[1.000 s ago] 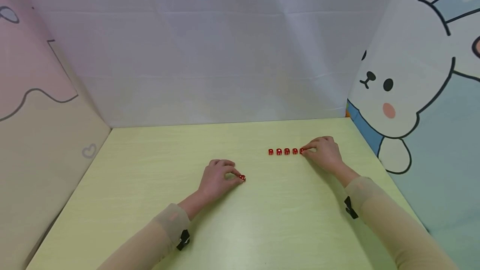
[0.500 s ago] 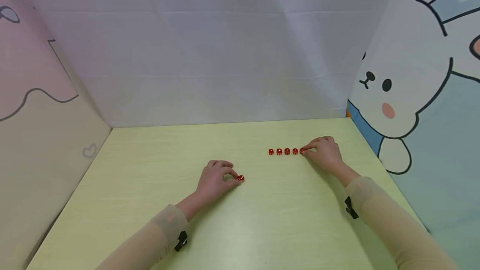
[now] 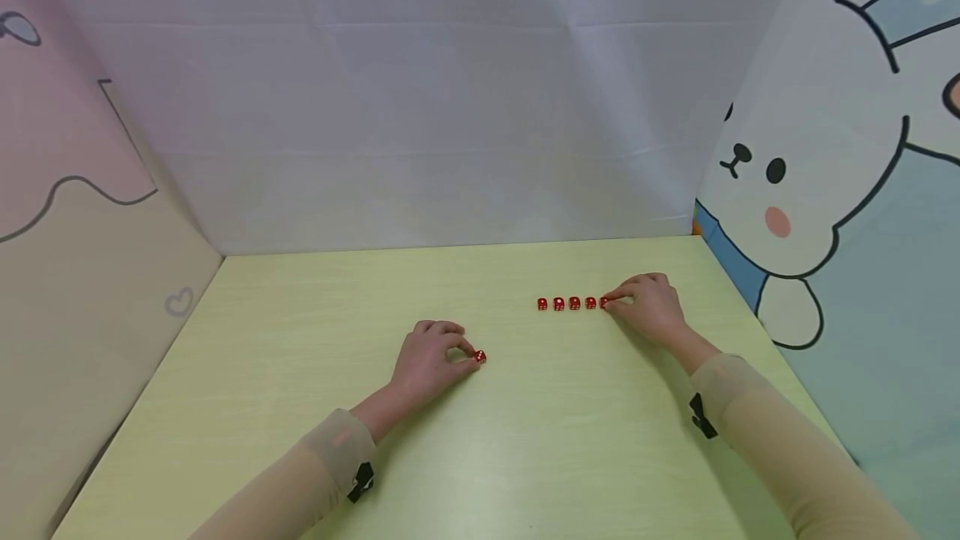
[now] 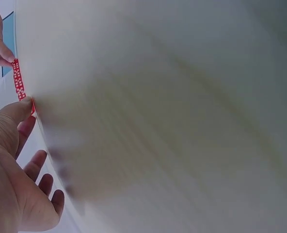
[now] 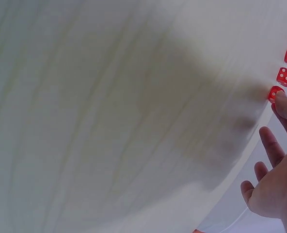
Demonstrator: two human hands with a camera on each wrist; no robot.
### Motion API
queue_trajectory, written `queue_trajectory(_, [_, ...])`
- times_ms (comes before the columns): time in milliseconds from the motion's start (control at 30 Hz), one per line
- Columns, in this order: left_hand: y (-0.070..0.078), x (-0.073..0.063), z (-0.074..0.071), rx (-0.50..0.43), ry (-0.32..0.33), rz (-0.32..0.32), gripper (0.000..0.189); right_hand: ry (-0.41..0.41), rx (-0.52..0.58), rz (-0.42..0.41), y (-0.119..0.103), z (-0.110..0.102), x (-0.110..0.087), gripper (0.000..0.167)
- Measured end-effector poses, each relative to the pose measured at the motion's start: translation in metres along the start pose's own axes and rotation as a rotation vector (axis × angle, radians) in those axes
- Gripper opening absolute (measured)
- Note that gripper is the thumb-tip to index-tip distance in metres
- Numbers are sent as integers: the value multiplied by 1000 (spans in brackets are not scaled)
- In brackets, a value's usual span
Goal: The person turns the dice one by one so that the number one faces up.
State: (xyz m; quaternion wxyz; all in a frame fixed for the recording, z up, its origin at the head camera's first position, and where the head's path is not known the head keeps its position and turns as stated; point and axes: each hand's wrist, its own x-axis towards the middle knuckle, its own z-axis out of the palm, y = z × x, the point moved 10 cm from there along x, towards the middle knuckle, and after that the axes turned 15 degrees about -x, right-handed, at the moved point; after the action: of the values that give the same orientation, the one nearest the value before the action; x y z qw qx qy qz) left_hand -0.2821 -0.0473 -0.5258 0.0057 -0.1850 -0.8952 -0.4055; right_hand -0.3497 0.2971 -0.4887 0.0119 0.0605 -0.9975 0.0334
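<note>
My left hand (image 3: 429,361) pinches a red die (image 3: 481,357) with white pips between thumb and index finger, low over the table left of the row. Up and to the right, several red dice (image 3: 574,303) stand in a line across the table. At the right end of that line, my right hand (image 3: 647,305) pinches the last die (image 5: 275,93) between thumb and forefinger. In the left wrist view, the thumb covers most of the left die. The other fingers of both hands are loosely bent.
The pale yellow table (image 3: 315,298) runs back to a plain whitish cloth (image 3: 420,123). A panel with a cartoon rabbit (image 3: 810,215) borders the right side, and a pink and cream panel (image 3: 97,290) borders the left.
The left hand has drawn slightly left with its die, which has turned a little between the fingers. The right hand and the row look the same.
</note>
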Motion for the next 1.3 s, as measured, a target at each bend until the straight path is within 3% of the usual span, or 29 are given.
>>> queue_trajectory(533, [-1, 0, -3, -7, 17, 2, 16, 2, -16, -1, -1, 2, -1, 25])
queue_trajectory(833, [9, 3, -3, 110, 11, 24, 18, 8, -26, -10, -3, 1, -1, 25])
queue_trajectory(1300, [12, 5, 0, 153, -15, -1, 19, 3, -19, -2, -1, 2, 1, 24])
